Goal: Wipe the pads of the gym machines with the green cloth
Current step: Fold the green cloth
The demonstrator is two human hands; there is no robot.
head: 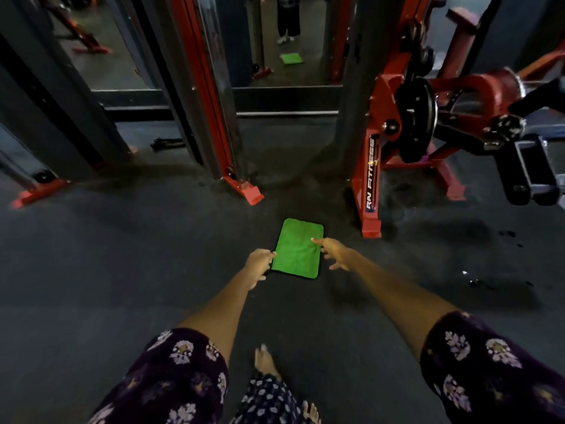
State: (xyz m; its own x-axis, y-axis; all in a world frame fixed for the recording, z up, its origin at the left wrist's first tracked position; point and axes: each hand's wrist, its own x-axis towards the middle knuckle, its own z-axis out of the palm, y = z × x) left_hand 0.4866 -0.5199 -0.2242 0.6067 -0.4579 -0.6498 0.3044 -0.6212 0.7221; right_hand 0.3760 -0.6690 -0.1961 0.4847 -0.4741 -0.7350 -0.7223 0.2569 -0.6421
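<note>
The green cloth [298, 250] lies flat on the dark floor [122, 270] beside a red machine foot [371, 191]. It could drag or bunch if only one edge is lifted, or pick up floor grit. The left hand [258, 264] touches its left edge, fingers loosely extended; the right hand [334, 252] is spread, fingertips on its right edge, gripping nothing.

Cloth [297, 251] flat on the floor [122, 255], hands [259, 264] either side, machine base [371, 191] just behind-right.
</note>
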